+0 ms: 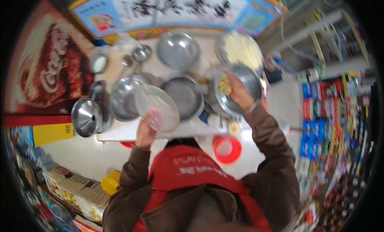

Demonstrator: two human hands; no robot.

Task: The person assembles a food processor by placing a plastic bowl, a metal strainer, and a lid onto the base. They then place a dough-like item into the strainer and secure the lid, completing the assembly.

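My left hand point(145, 133) holds a translucent plastic bowl point(170, 112) by its near side, tilted above the front of the table. The fingers show pinkish through the bowl's wall. Over at the right, my right hand point(240, 92) is inside a deep metal bowl point(253, 82), its fingers curled at a clump of yellowish food pieces point(225, 86). Motion blur hides exactly what the pieces are. Between the hands sits a dark round pan point(182, 97), partly covered by the plastic bowl. A shiny metal bowl point(120, 98) stands left of the plastic one.
An empty metal bowl point(178, 51) and a basin of pale yellow shreds point(242, 50) stand at the back. Ladles point(142, 53), a white-filled container point(98, 63) and a metal funnel point(87, 117) are at the left. A red bucket point(227, 149) stands below; packed shelves point(332, 116) line the right.
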